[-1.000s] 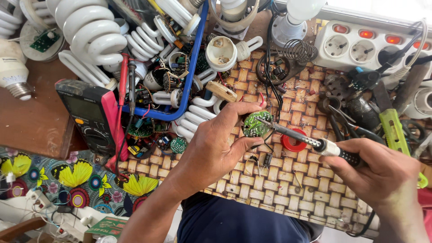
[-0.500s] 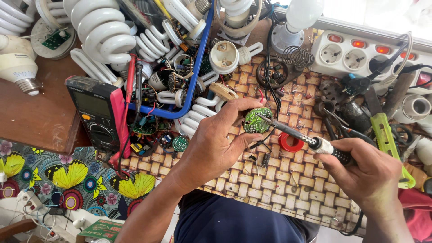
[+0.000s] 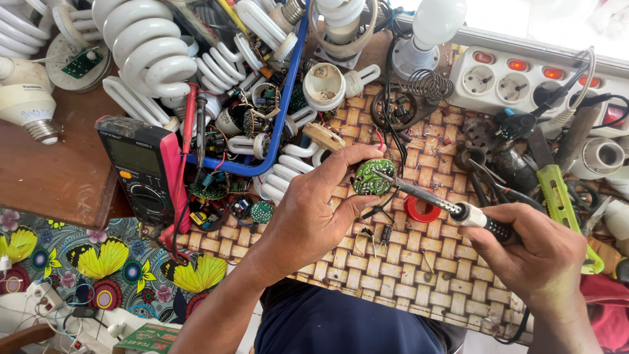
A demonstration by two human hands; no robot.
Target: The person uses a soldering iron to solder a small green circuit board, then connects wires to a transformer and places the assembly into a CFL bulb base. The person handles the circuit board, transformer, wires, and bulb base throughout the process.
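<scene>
Round green circuit board (image 3: 373, 177), pinched at its edge between the thumb and fingers of the left hand (image 3: 314, 210), is held tilted just above the woven mat (image 3: 419, 275), near the middle of the bench.

Going from the biggest things down: the woven mat of tan and brown strips covers the right part of the bench, and the wooden table top (image 3: 59, 177) shows bare at the left, with a butterfly-patterned cloth (image 3: 98, 262) below it. A heap of white spiral lamp tubes (image 3: 144, 52) fills the upper left, spilling over a blue tray rim (image 3: 288, 111) packed with lamp bases and small parts. A white power strip (image 3: 524, 78) with red switches lies along the upper right, several plugs and cables in it. A dark multimeter (image 3: 141, 170) with a red edge lies on the left side, its red and black probes beside it.

The left hand comes in from below, closed narrowly on the board. The right hand (image 3: 531, 252) is wrapped firmly around the black handle of a soldering iron (image 3: 445, 203), whose metal tip touches the face of the board. A green-handled tool (image 3: 563, 203) lies just behind the right hand. A red ring of tape (image 3: 421, 210) rests on the mat under the iron's shaft, and a small black component (image 3: 386, 233) with thin leads lies on the mat below the board.
</scene>
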